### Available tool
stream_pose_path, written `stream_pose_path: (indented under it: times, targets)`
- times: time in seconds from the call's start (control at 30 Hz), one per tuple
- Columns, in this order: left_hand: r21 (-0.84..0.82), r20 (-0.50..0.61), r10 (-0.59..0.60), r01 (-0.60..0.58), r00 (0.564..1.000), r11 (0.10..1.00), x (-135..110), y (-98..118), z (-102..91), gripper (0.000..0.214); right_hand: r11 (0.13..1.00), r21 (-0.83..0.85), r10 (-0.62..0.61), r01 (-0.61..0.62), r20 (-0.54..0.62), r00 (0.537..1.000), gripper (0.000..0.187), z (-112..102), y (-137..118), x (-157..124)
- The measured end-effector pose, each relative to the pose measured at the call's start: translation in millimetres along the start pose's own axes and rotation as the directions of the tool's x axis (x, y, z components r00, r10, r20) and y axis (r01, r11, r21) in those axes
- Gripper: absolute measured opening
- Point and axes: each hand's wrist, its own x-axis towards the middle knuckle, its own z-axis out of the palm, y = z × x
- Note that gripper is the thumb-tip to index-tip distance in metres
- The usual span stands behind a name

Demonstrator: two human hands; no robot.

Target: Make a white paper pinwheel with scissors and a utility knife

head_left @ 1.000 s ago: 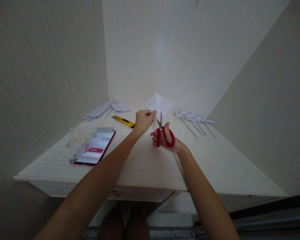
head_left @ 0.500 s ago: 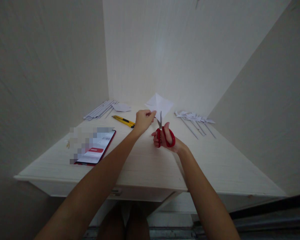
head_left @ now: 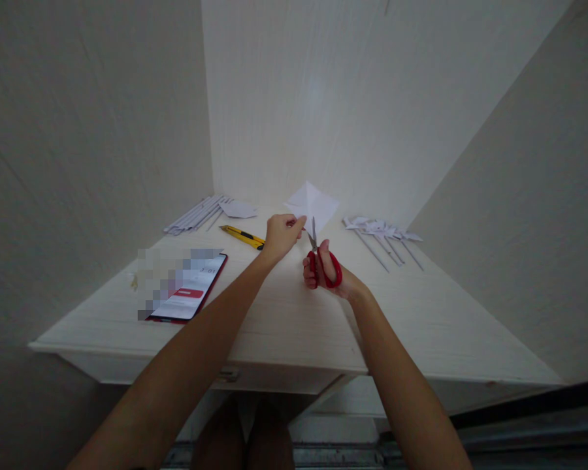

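Observation:
My left hand [head_left: 284,235] pinches the lower left part of a creased white sheet of paper [head_left: 317,199], which is turned corner-up near the back wall. In my right hand [head_left: 330,271] is a pair of scissors [head_left: 332,274] with red handles. My thumb and fingers are through its loops. The blades point away from me, slightly apart, and reach the near edge of the paper beside my left fingertips. How deep they sit in the paper is hard to make out.
A yellow utility knife [head_left: 242,237] lies left of my left hand. Nearer stands a phone [head_left: 189,294], partly pixelated. Rolled paper sticks [head_left: 193,217] and a folded paper piece [head_left: 239,209] lie back left. Several paper pinwheels on sticks [head_left: 379,228] lie right. Walls enclose the white table [head_left: 294,326].
The scissors have closed a little, and the fingers of my right hand have drawn in slightly. My left hand and the paper stay almost where they were.

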Motion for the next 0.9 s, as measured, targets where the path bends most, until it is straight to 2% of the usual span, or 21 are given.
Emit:
stream_pose_path:
  times: [0.5,0.9]
  targets:
    - [-0.007,-0.014,0.019,-0.019,1.0,1.0,1.6,-4.2,0.5,0.033,0.999,-0.035,-0.028,0.027,-0.025,0.999,0.057,-3.0,0.7,-0.8]
    - [0.055,-0.018,0.025,-0.024,1.0,0.998,1.2,-1.2,-0.4,0.034,0.998,-0.058,-0.038,0.035,-0.041,0.998,0.055,-3.6,1.1,-0.4]
